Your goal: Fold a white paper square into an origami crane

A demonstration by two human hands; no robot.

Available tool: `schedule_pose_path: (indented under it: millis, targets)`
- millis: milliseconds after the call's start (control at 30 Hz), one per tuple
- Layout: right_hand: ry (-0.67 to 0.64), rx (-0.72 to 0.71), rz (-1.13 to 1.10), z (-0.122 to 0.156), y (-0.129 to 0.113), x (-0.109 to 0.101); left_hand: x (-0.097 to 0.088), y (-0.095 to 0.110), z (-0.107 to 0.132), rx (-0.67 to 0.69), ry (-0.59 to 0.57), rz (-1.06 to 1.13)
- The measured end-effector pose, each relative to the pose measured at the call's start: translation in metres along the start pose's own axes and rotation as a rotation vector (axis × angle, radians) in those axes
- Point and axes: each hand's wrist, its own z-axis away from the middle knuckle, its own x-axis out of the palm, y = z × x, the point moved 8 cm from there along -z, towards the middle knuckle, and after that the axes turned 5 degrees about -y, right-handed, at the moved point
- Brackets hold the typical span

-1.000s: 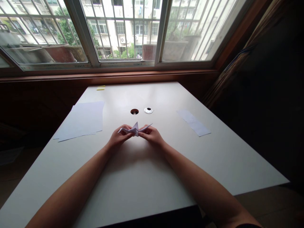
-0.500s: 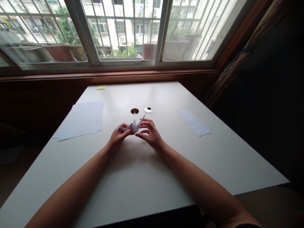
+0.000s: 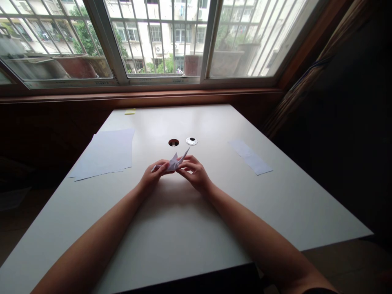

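Observation:
A white folded paper crane (image 3: pixel 173 164) is held between my two hands above the middle of the table. My left hand (image 3: pixel 154 170) is closed on its left side, with the thumb on top and a thin folded end poking out to the left. The fingertips of my right hand (image 3: pixel 193 170) pinch the right side, below a long narrow point that slants up to the right. Between the hands a small peak of paper stands up. The underside of the crane is hidden by my fingers.
Several white sheets (image 3: pixel 105 153) lie at the table's left edge. A creased paper strip (image 3: pixel 251 157) lies on the right. Beyond my hands are a round hole (image 3: pixel 173 142) and its metal cover (image 3: pixel 191 141). Yellow slips (image 3: pixel 130 111) sit at the far left edge, near the window.
My right thumb and fingers have closed in on the crane's right side. The crane has tilted slightly, and its long point has shifted a little to the right. My left hand keeps its hold.

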Motion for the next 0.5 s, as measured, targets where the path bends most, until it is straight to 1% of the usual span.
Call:
schedule_pose_path:
  millis: [100,200,333,500]
  targets:
    - [0.012,0.046,0.015,-0.0006,0.0039,-0.0030,-0.0024,0.0030,0.0008,0.007,0.028,-0.117]
    - [0.030,0.057,0.041,-0.0005,0.0075,-0.0039,-0.0053,0.0063,0.0015,0.023,0.067,-0.205]
    - [0.058,0.058,0.083,0.0003,0.0096,-0.0022,-0.0046,0.0054,0.0011,0.029,0.066,-0.135]
    - [0.095,0.074,0.092,-0.0007,0.0060,-0.0020,-0.0009,0.0026,0.0006,0.011,0.050,-0.034]
